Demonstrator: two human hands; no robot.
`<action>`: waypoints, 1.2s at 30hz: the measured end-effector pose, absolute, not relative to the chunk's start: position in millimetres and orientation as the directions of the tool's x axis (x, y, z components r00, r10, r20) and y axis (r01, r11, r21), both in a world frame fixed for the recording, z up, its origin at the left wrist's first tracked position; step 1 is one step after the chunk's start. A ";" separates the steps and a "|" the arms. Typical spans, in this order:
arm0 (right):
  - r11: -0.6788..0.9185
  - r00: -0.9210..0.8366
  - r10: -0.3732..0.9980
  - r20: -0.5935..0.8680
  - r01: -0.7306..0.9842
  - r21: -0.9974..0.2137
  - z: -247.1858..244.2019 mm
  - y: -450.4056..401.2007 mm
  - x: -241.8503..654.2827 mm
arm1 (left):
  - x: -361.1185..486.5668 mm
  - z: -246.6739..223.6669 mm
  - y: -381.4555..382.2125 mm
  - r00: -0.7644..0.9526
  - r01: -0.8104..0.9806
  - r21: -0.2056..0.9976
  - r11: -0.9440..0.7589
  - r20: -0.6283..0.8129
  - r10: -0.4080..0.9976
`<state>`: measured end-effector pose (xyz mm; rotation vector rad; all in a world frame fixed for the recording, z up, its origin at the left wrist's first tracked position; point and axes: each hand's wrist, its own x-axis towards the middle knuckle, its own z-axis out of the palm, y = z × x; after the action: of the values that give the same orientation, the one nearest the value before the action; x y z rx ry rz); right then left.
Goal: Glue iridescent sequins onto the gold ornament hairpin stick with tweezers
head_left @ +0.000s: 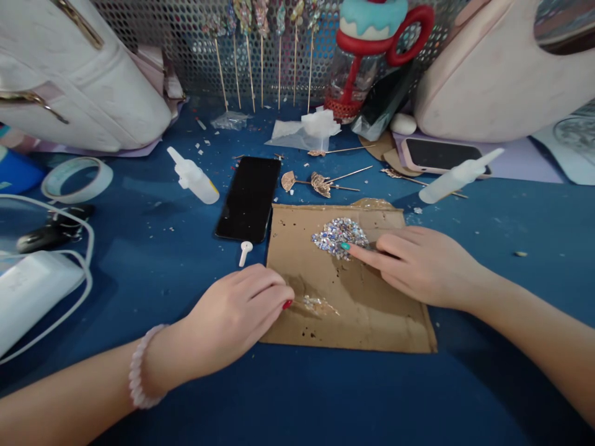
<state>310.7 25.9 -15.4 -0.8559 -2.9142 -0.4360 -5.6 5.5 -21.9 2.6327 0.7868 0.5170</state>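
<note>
My left hand [232,316] is closed in a pinch at the left side of a brown cardboard sheet [297,248]. Between its fingertips is the thin end of a gold hairpin [318,305], whose sparkling ornament lies low over the cardboard. A heap of small glittering rhinestones [341,232] rests on the upper part of the sheet. The index finger of my right hand [413,263] stretches out and touches the heap's lower edge, while its other fingers curl loosely. Whether a stone sticks to that fingertip cannot be made out.
Behind the cardboard lie a black phone [250,198] and several gold hairpins [320,184]. White glue bottles stand left [193,176] and right [458,176]. An earbud [245,253] sits by the phone. Further back are decorated sticks [248,56], a red-handled cup [356,62] and pale bags [83,74].
</note>
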 end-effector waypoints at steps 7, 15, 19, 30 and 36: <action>0.818 -0.849 0.502 0.164 0.528 0.228 -15.4 23.2 313.9 | -5.4 -21.6 6.1 0.785 0.446 0.393 -0.804 0.259 0.563; 0.834 -0.867 0.469 0.171 0.498 0.238 -14.6 23.4 313.1 | -6.5 -19.7 4.6 0.790 0.443 0.371 -0.816 0.270 0.551; 0.838 -0.872 0.457 0.178 0.489 0.244 -13.8 23.6 313.5 | -6.2 -19.8 4.8 0.790 0.440 0.357 -0.824 0.283 0.544; 0.841 -0.878 0.438 0.192 0.476 0.258 -12.5 27.6 318.2 | -5.0 -20.8 4.7 0.782 0.448 0.369 -0.815 0.279 0.557; 0.849 -0.880 0.428 0.206 0.469 0.243 -13.1 31.1 321.9 | -6.0 -22.0 3.9 0.775 0.463 0.374 -0.804 0.268 0.572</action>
<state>321.9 31.1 -13.1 -0.7027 -2.8812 -0.4332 -6.0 3.9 -22.0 2.6825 0.8006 0.5398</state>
